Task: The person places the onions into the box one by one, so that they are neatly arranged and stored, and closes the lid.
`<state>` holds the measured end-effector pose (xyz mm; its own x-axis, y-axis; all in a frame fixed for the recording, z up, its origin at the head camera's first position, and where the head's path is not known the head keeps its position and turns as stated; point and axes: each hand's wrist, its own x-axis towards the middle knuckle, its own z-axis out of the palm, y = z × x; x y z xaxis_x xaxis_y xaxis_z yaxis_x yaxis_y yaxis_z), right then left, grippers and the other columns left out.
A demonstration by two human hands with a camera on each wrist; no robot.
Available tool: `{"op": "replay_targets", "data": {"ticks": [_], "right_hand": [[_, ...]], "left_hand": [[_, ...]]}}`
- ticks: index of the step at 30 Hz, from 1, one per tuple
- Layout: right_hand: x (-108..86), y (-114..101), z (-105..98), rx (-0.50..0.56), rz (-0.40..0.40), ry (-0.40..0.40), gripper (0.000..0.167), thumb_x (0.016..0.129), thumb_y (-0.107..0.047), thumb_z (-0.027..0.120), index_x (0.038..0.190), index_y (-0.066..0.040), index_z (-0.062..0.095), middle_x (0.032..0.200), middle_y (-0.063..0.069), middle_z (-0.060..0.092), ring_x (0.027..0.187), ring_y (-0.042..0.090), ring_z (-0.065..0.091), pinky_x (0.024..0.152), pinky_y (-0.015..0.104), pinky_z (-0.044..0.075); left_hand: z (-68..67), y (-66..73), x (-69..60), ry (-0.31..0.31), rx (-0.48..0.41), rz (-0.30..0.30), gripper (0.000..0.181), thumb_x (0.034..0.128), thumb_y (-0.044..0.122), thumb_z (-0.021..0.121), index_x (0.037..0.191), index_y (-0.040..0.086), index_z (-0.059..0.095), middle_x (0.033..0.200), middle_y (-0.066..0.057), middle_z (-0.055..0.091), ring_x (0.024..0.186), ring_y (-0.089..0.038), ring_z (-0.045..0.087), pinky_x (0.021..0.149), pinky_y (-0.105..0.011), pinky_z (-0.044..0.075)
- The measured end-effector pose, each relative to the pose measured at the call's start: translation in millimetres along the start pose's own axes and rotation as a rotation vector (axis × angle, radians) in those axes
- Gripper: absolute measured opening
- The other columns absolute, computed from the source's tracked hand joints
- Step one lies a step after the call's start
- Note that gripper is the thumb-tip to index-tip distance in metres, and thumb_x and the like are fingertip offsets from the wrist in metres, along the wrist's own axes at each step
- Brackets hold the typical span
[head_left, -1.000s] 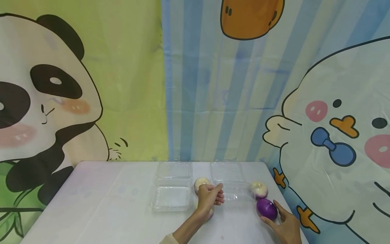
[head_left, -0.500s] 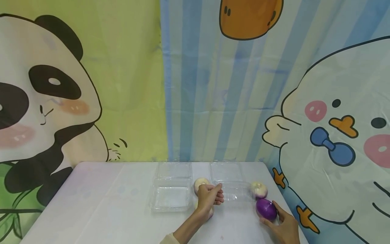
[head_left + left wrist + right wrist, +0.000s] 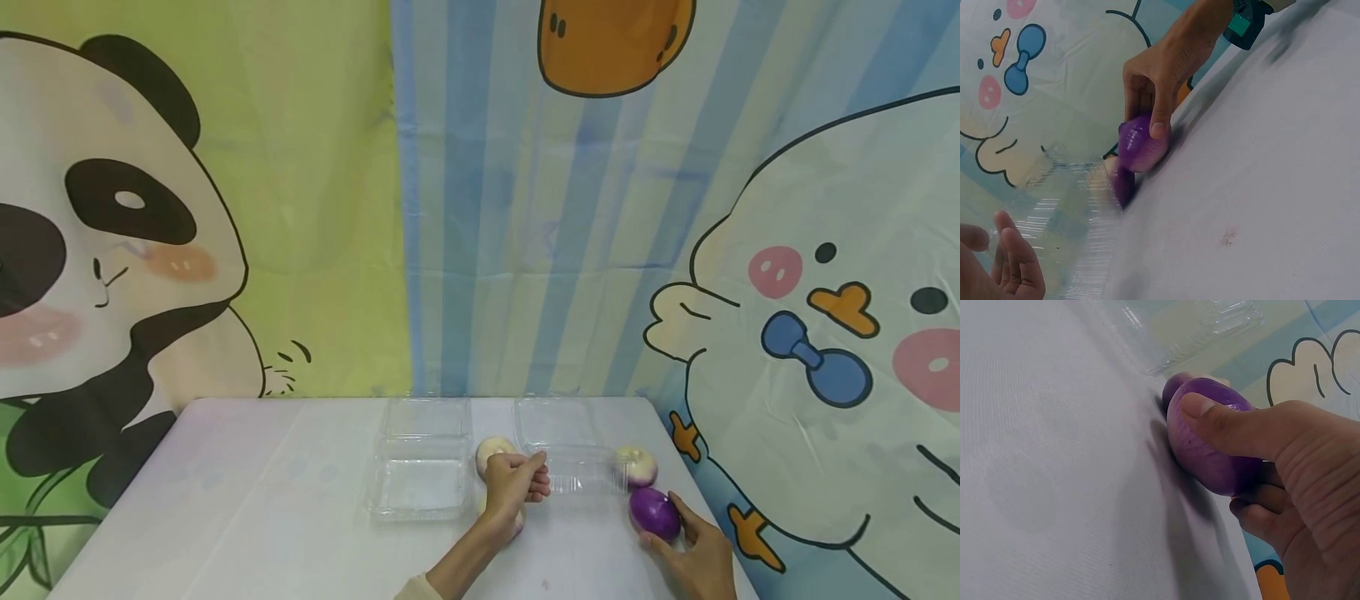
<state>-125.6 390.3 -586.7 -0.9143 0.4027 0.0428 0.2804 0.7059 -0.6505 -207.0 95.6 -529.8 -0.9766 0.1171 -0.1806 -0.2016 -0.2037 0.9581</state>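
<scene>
At the table's right side my right hand [image 3: 697, 550] holds a glossy round purple vegetable [image 3: 655, 514] between thumb and fingers. Whether it is an onion or a turnip I cannot tell. A cream-and-purple one [image 3: 637, 467] sits just behind it, by the right end of a clear plastic box [image 3: 585, 471] with its lid raised at the back. My left hand [image 3: 517, 483] is at that box's left end, its fingers loosely bent with nothing between them; contact is unclear. Beside that hand lies another cream one [image 3: 495, 454]; a further one is mostly hidden behind the wrist.
A second clear plastic box [image 3: 422, 487], its lid [image 3: 429, 417] folded back, stands left of the left hand. The white table [image 3: 262, 500] ends close to the right hand. Printed curtains [image 3: 480, 208] hang behind and beside it.
</scene>
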Motion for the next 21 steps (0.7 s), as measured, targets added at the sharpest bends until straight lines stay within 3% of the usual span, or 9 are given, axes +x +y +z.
{"op": "replay_targets", "data": {"ticks": [15,21], "right_hand": [[-1.7,-1.0,3.8,0.073,0.034,0.009,0.102,0.079,-0.033,0.101,0.157,0.006,0.049,0.157,0.035,0.049,0.142,0.055,0.054,0.111,0.059,0.049],[-3.5,2.1,4.6,0.070,0.030,0.031,0.098,0.077,-0.028,0.102,0.156,0.005,0.051,0.156,0.033,0.052,0.141,0.055,0.056,0.110,0.058,0.051]], "left_hand": [[2.0,-4.5,-6.7,0.029,-0.009,0.007,0.023,0.0987,0.012,0.074,0.091,-0.009,0.077,0.073,-0.007,0.076,0.054,-0.009,0.067,0.051,-0.017,0.060],[4.7,-9.6,-16.3,0.039,0.004,-0.035,0.018,0.0975,0.012,0.073,0.090,-0.005,0.077,0.071,-0.005,0.074,0.055,-0.009,0.068,0.052,-0.018,0.061]]}}
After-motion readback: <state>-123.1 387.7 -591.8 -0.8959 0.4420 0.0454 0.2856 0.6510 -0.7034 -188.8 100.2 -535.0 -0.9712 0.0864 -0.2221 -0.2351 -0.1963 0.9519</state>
